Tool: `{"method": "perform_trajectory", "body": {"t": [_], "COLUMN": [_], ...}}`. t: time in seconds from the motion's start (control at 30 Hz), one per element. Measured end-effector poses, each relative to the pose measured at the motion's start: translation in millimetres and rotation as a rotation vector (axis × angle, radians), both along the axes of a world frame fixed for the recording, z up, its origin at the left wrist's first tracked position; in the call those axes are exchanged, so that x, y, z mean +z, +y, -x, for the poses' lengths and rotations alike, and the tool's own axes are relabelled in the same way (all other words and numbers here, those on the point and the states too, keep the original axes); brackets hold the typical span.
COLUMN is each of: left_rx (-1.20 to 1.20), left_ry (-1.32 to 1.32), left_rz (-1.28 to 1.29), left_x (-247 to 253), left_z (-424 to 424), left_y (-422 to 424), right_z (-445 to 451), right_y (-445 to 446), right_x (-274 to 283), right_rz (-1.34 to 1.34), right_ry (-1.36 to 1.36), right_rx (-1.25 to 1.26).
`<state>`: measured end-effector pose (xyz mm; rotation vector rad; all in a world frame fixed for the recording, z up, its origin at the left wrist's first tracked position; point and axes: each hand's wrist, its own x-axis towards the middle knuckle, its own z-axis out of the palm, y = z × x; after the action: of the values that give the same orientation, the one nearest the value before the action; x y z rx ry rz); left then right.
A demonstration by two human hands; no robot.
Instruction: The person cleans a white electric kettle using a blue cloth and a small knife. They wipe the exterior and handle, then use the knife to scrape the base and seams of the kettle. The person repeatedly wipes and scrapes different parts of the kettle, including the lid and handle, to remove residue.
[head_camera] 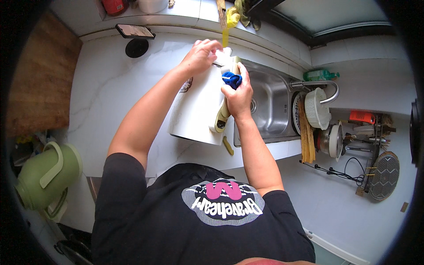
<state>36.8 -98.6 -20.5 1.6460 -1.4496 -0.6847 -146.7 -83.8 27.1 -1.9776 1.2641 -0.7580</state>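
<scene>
A white kettle-like appliance [198, 109] with olive-gold trim stands on the marble-patterned counter, just left of the sink. My right hand [240, 94] wraps its trimmed side, with a bunched blue cloth [232, 80] between thumb and fingers. My left hand [202, 56] is at the white top part [223, 56] of the appliance. Its fingers are bent and partly blurred, so I cannot tell whether they grip that part. A curved olive piece [228, 145] shows by the appliance's base, near the sink.
A stainless steel sink [270, 99] with a curved faucet [333, 87] lies right. Beyond it are a white colander [317, 107], wooden strips [306, 135] and hanging utensils. A phone [135, 30] on a stand is at the back left. A green vacuum jug [43, 175] stands left.
</scene>
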Motion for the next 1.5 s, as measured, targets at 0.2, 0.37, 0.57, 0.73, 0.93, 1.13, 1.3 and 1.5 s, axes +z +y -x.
{"method": "perform_trajectory", "body": {"t": [0.2,0.37,0.57,0.73,0.93,1.13,1.3,1.5], "left_rx": [0.063,0.085,0.02,0.046,0.025,0.063,0.033,0.118], "left_ry": [0.099,0.159,0.295,0.445,0.53,0.525,0.589,0.606], "left_rz": [-0.327,-0.391,-0.344,-0.324,-0.336,-0.352,-0.335,-0.298], "left_x": [3,5,5,-1,-1,0,0,-12], "left_z": [8,7,4,4,2,6,5,4], "left_y": [-13,-26,-31,-26,-26,-22,-21,-29], "right_z": [-2,-3,-2,-4,-4,-6,-5,-4], "right_y": [1,1,1,1,-1,0,0,1], "right_x": [-3,-1,0,-1,-3,-1,-5,-2], "right_rz": [0.036,0.02,0.044,0.064,0.078,0.084,0.108,0.051], "right_ry": [0.023,0.011,0.026,0.055,0.054,0.096,0.077,0.055], "right_rx": [0.008,0.001,-0.001,-0.004,-0.004,0.005,-0.004,-0.007]}}
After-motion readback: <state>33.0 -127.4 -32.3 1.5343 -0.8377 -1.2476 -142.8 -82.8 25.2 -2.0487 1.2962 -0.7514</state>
